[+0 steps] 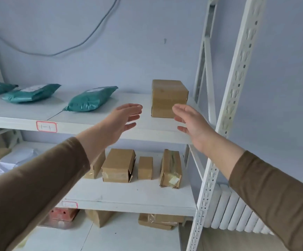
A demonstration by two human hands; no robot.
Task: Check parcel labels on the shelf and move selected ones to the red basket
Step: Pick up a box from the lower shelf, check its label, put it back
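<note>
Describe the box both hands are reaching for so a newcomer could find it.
On the white shelving rack, look at the top shelf's right end. A cube-shaped cardboard box stands alone there, right of the teal mailer bags, between the open left hand and right hand.

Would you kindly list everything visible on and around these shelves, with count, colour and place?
Cube-shaped brown cardboard box: one, brown, top shelf right, between the two hands.
Teal plastic mailer bags: three, teal, top shelf left and centre.
Small brown cardboard boxes: four, brown, middle shelf; the leftmost partly hidden by the left arm.
White soft parcel: one, white, middle shelf left.
Flat brown cartons: at least two, brown, bottom shelf.
Red-outlined shelf tags: two, on shelf front edges.
White metal shelving rack: one.
Grey cable: one, on the wall.
White radiator: one, lower right.
Left hand: open, left of the cube box.
Right hand: open, right of it.
</note>
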